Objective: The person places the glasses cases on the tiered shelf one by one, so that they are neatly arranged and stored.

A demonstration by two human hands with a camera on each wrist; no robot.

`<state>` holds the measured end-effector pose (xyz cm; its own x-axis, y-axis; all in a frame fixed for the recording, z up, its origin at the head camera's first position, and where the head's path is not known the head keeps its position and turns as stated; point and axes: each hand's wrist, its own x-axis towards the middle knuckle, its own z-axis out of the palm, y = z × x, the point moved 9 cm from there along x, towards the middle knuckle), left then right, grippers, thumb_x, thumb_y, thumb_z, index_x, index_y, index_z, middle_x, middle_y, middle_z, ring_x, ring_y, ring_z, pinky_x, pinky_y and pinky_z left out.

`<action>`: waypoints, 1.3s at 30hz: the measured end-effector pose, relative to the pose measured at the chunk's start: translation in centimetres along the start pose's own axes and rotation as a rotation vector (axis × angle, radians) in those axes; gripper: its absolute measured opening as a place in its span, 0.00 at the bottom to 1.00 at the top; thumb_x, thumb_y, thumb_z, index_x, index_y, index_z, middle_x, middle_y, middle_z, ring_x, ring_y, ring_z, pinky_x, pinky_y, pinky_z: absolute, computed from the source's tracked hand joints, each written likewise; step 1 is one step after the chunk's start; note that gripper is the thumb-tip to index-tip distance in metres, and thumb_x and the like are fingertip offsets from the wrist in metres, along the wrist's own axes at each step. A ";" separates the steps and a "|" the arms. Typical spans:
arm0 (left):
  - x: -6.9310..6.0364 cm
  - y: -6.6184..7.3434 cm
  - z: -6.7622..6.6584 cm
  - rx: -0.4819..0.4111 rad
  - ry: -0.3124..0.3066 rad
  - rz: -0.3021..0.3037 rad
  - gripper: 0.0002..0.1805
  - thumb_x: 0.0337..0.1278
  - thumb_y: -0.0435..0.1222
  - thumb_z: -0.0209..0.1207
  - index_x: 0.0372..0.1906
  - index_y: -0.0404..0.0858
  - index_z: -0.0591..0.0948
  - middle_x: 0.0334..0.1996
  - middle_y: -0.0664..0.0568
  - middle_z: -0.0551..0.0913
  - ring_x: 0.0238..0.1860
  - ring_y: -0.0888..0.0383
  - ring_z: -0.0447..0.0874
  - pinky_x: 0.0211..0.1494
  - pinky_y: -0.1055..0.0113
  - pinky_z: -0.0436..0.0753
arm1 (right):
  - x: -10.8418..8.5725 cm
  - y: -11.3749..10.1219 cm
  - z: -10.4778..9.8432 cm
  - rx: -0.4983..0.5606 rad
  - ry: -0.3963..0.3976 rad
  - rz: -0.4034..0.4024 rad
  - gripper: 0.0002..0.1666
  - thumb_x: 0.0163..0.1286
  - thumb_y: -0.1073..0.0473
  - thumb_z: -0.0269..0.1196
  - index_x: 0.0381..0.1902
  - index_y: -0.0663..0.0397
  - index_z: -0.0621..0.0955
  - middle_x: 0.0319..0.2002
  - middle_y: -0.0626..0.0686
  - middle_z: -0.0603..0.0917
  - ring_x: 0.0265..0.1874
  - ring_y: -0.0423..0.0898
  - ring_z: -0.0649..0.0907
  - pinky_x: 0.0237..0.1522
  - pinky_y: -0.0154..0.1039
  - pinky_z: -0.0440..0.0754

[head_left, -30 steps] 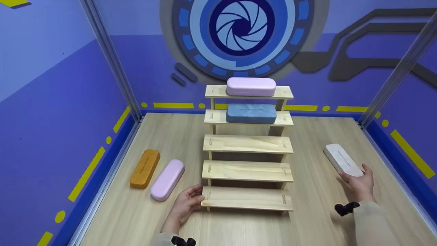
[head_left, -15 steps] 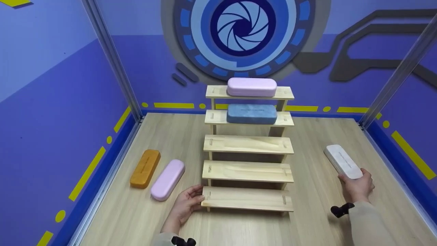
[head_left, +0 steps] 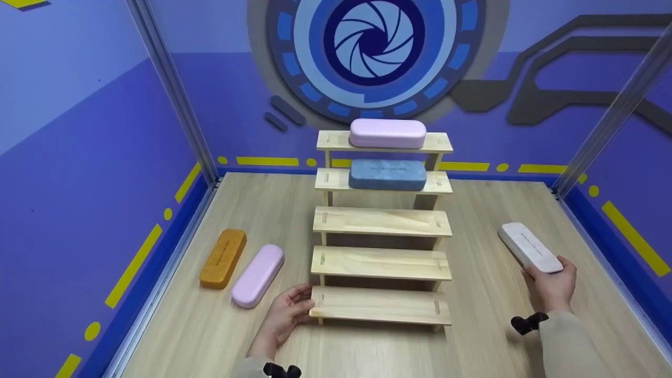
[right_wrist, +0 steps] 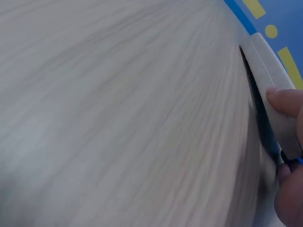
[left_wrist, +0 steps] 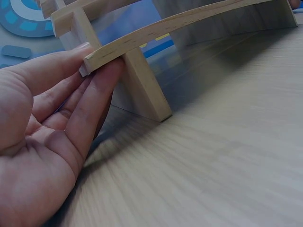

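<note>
My left hand [head_left: 283, 317] pinches the left end of the lowest step of a wooden stepped rack [head_left: 380, 305]. In the left wrist view the thumb lies on top of the board [left_wrist: 142, 38] and the fingers of the hand [left_wrist: 57, 113] are beneath it. At the right, my right hand [head_left: 555, 286] grips the near end of a white case [head_left: 530, 248]. The right wrist view shows the thumb of that hand [right_wrist: 289, 142] on the side of the case [right_wrist: 270, 80], with a dark shadow along its underside; the other fingers are largely hidden.
A pink case [head_left: 387, 133] lies on the top step and a blue case [head_left: 387, 175] on the step below. Left of the rack, an orange case [head_left: 223, 259] and another pink case [head_left: 258, 276] lie on the table [head_left: 367, 357]. Blue-purple walls surround the table.
The fingers of my right hand have closed round the near end of the white case, which has shifted very slightly. My left hand has not visibly moved.
</note>
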<state>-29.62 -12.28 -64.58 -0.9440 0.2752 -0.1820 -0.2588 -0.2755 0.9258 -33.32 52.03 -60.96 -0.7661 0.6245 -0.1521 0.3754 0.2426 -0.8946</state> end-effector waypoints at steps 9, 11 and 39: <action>-0.1 0.2 0.1 -0.002 0.001 -0.003 0.36 0.64 0.26 0.62 0.74 0.21 0.61 0.51 0.56 0.82 0.47 0.62 0.81 0.43 0.70 0.86 | 0.0 -0.2 -0.9 0.091 0.040 0.053 0.57 0.68 0.51 0.69 0.82 0.53 0.47 0.83 0.58 0.49 0.81 0.51 0.55 0.84 0.43 0.50; -0.1 0.2 0.1 -0.003 0.002 -0.002 0.36 0.65 0.26 0.61 0.74 0.21 0.61 0.51 0.56 0.82 0.48 0.62 0.81 0.44 0.69 0.87 | 0.0 -0.3 -1.2 0.109 0.058 0.053 0.57 0.68 0.52 0.69 0.82 0.52 0.48 0.83 0.57 0.51 0.80 0.49 0.56 0.83 0.40 0.52; 0.0 -0.1 -0.1 -0.005 0.010 -0.004 0.32 0.65 0.25 0.61 0.71 0.23 0.65 0.50 0.56 0.83 0.48 0.62 0.83 0.44 0.69 0.87 | -1.6 -3.5 -3.2 0.353 0.088 -0.003 0.54 0.59 0.62 0.77 0.78 0.43 0.61 0.75 0.44 0.67 0.71 0.39 0.68 0.61 0.17 0.72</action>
<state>-29.64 -12.37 -64.69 -0.9450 0.2672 -0.1886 -0.2632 -0.2789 0.9235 -31.71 52.52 -56.27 -0.7132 0.6895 -0.1258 0.1577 -0.0169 -0.9873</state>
